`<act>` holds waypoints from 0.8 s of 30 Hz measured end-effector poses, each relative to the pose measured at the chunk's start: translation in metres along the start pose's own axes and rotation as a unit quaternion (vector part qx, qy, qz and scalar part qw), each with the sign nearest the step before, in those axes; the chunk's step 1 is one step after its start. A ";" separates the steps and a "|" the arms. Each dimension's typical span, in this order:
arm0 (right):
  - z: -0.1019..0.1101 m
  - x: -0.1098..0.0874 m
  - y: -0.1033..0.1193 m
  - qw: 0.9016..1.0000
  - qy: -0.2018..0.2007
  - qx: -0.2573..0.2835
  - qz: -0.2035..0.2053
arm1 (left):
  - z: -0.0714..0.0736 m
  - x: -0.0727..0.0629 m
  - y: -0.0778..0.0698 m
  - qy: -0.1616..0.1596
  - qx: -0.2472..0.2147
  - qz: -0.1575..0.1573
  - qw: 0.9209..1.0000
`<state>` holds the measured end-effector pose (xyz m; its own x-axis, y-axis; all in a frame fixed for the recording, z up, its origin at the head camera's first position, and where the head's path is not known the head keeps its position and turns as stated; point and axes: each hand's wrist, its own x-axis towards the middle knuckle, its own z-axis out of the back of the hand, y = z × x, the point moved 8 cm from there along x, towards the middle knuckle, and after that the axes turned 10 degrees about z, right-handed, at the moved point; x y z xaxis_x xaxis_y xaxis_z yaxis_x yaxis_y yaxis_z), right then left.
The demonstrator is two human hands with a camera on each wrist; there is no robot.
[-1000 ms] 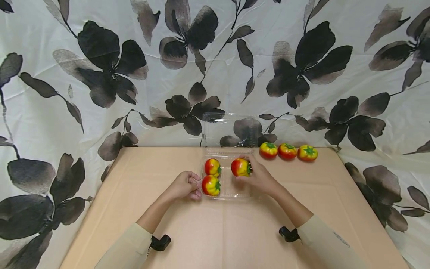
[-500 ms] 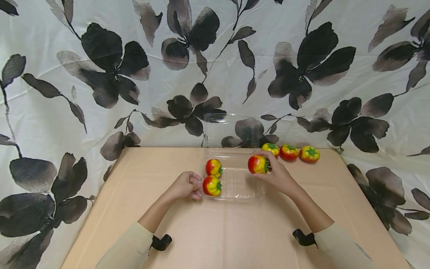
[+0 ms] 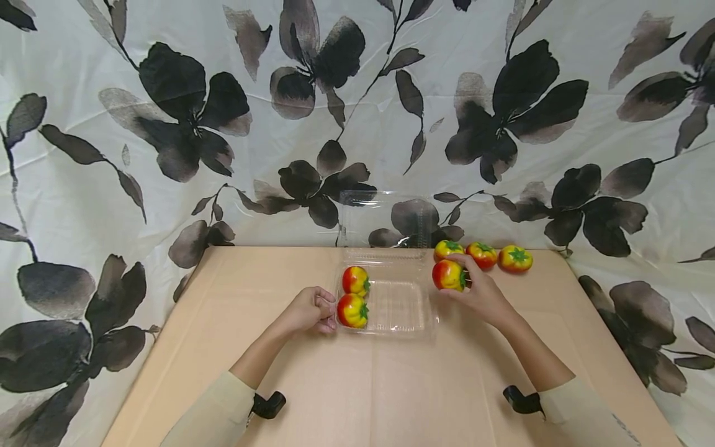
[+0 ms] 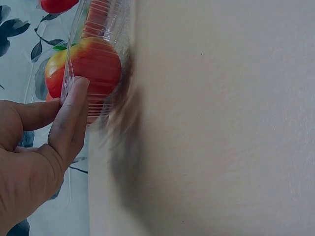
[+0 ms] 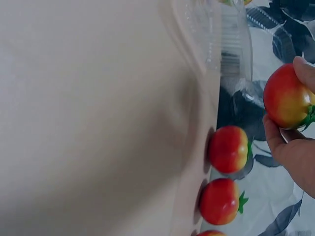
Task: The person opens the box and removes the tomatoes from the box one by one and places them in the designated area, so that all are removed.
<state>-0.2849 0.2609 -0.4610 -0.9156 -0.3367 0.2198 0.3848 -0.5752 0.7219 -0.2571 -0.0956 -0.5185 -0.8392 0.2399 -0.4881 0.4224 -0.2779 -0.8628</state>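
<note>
My left hand [image 3: 309, 310] pinches the left rim of a clear plastic clamshell box [image 3: 399, 304] between thumb and fingers, as the left wrist view shows up close. Two red-and-yellow tomatoes with green leafy tops, a back tomato [image 3: 355, 280] and a front tomato [image 3: 352, 310], sit in a column along the box's left side. My right hand [image 3: 481, 297] grips another tomato [image 3: 449, 275] just beyond the box's right edge. In the right wrist view this tomato [image 5: 286, 96] is held between thumb and fingers, its green top turned toward the palm.
Along the table's back edge stand three more tomatoes: a left one [image 3: 449, 249], a middle one [image 3: 481, 254] and a right one [image 3: 515, 258]. The box's transparent lid [image 3: 385, 217] stands raised against the floral cloth [image 3: 251, 143] behind the tan table [image 3: 357, 391].
My right hand has moved right with its tomato, from over the box to past its right side. My left hand stays at the box's left rim.
</note>
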 end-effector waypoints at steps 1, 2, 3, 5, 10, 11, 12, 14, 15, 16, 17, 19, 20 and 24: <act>0.001 -0.001 -0.002 1.000 0.000 -0.004 -0.001 | 0.000 0.000 0.000 0.000 0.001 0.000 1.000; 0.002 -0.001 -0.004 1.000 -0.001 -0.009 0.000 | 0.000 0.000 0.000 -0.001 0.002 -0.001 1.000; 0.003 -0.001 -0.006 1.000 -0.001 -0.014 0.000 | 0.000 -0.001 0.000 -0.001 0.002 -0.001 1.000; 0.006 -0.001 -0.010 1.000 -0.004 -0.022 0.001 | 0.000 -0.001 0.000 -0.002 0.002 -0.001 1.000; 0.009 0.000 -0.019 0.999 0.004 -0.033 0.002 | 0.000 -0.001 0.000 -0.001 0.000 0.005 1.000; 0.009 0.000 -0.021 0.999 0.009 -0.037 0.002 | 0.000 -0.001 0.000 -0.001 -0.001 0.006 1.000; 0.009 0.001 -0.022 0.999 0.013 -0.039 0.003 | 0.000 -0.001 0.000 -0.001 -0.002 0.007 1.000; 0.007 0.002 -0.026 0.999 0.021 -0.047 0.005 | 0.000 0.000 0.001 0.000 -0.001 0.005 1.000; 0.006 0.003 -0.028 0.998 0.024 -0.051 0.009 | 0.000 0.000 0.001 0.000 -0.001 0.005 1.000; 0.005 0.004 -0.029 0.998 0.025 -0.054 0.013 | 0.000 0.000 0.001 0.000 -0.001 0.005 1.000; 0.004 0.004 -0.029 0.998 0.027 -0.057 0.017 | 0.000 0.000 0.001 0.000 0.000 0.004 1.000; 0.002 0.005 -0.031 0.997 0.031 -0.068 0.029 | 0.000 0.000 0.000 0.001 0.002 0.001 1.000; 0.002 0.005 -0.031 0.996 0.032 -0.073 0.033 | 0.000 0.000 0.000 0.001 0.002 0.001 1.000; 0.000 0.004 -0.034 0.994 0.046 -0.096 0.034 | 0.000 -0.001 -0.001 0.002 0.008 -0.005 1.000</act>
<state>-0.3019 0.2790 -0.4842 -0.8753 -0.4417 0.1969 0.4692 -0.6771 0.5669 -0.2568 -0.0956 -0.5170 -0.8420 0.2471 -0.4796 0.4081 -0.2897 -0.8658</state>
